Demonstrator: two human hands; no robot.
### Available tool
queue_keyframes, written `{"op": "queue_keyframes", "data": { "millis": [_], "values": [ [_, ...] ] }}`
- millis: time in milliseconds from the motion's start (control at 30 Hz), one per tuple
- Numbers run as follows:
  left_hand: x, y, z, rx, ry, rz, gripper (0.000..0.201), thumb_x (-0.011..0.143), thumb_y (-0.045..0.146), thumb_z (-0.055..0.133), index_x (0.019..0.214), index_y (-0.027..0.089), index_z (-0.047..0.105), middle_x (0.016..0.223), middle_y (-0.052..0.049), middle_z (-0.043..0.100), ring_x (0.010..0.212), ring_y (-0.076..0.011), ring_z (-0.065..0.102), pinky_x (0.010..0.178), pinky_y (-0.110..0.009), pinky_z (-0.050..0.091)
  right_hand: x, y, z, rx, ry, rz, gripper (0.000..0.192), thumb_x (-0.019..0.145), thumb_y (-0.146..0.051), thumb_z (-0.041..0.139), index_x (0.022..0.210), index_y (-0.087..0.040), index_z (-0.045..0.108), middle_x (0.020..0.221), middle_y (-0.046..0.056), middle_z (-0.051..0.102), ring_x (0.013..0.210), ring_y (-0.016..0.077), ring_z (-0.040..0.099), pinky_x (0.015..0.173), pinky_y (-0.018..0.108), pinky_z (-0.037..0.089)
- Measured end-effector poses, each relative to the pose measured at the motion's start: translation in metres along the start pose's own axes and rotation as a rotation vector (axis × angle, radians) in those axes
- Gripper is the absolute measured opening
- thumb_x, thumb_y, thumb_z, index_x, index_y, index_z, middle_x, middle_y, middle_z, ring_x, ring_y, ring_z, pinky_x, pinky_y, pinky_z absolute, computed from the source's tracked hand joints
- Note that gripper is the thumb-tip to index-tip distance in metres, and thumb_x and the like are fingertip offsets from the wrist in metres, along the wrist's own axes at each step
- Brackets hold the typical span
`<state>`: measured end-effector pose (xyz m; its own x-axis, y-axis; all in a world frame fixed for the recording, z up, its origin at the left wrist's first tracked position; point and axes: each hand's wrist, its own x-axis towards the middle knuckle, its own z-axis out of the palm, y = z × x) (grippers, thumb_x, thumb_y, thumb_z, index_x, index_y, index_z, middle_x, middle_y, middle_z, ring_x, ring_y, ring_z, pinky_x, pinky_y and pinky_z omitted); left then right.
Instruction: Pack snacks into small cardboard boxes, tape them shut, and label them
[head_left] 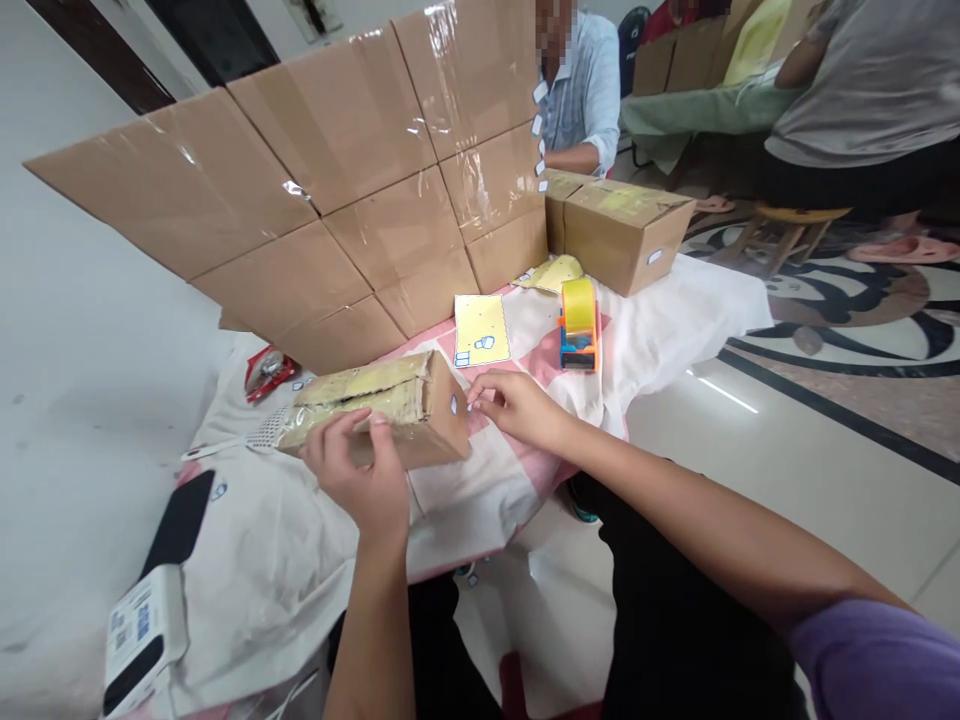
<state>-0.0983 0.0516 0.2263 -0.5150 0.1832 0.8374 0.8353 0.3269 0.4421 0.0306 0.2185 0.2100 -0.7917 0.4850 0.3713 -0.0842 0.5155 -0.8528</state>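
hands met at a small cardboard box (390, 408) lying on the cloth-covered table (675, 320), in front of a taped cardboard wall (337, 200). left hand (364, 475) clasped the box's near side, fingers curled. right hand (514, 405) pinched a small sticker (454, 405) at the box's end face. sticker sheet (481, 330) and tape dispenser (579, 325) lay just behind.

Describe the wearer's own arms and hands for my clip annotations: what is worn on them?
Both hands are bare: the left hand and right hand show no gloves, and I can make out no rings, watch or bracelet. Both forearms are uncovered. A purple short sleeve covers the right upper arm; the left arm's sleeve is out of view.
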Motion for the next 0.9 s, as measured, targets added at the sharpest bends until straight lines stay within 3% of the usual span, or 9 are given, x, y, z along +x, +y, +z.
{"op": "queue_keyframes", "data": {
  "millis": [167, 400, 900],
  "values": [
    [0.0, -0.005, 0.002, -0.014, -0.019, -0.025, 0.012, 0.092, 0.03, 0.063, 0.093, 0.019, 0.068, 0.099, -0.007, 0.066, 0.103, -0.0228, 0.06, 0.099, -0.041, 0.043, 0.012, 0.013, 0.013, 0.004, -0.009, 0.008, 0.025, 0.082, 0.002, 0.054, 0.085, -0.016, 0.071, 0.088, 0.002, 0.07, 0.068, 0.0101, 0.055, 0.068, 0.023, 0.04],
    [0.0, -0.004, 0.003, 0.017, -0.059, -0.048, 0.016, 0.093, 0.035, 0.06, 0.092, 0.02, 0.066, 0.1, -0.007, 0.064, 0.105, -0.0238, 0.059, 0.1, -0.042, 0.04, 0.021, 0.024, 0.027, -0.026, -0.017, 0.04, 0.011, 0.08, -0.006, 0.064, 0.08, -0.015, 0.07, 0.081, 0.0, 0.065, 0.065, 0.0096, 0.05, 0.065, 0.023, 0.036],
    [0.001, 0.001, 0.003, 0.085, -0.12, -0.021, 0.015, 0.093, 0.029, 0.056, 0.09, 0.021, 0.068, 0.099, -0.008, 0.067, 0.102, -0.0252, 0.057, 0.097, -0.041, 0.041, 0.028, 0.028, 0.029, -0.032, -0.033, 0.025, 0.011, 0.078, -0.006, 0.063, 0.076, -0.017, 0.066, 0.083, 0.0, 0.066, 0.072, 0.0115, 0.055, 0.067, 0.023, 0.037]
  ]
}}
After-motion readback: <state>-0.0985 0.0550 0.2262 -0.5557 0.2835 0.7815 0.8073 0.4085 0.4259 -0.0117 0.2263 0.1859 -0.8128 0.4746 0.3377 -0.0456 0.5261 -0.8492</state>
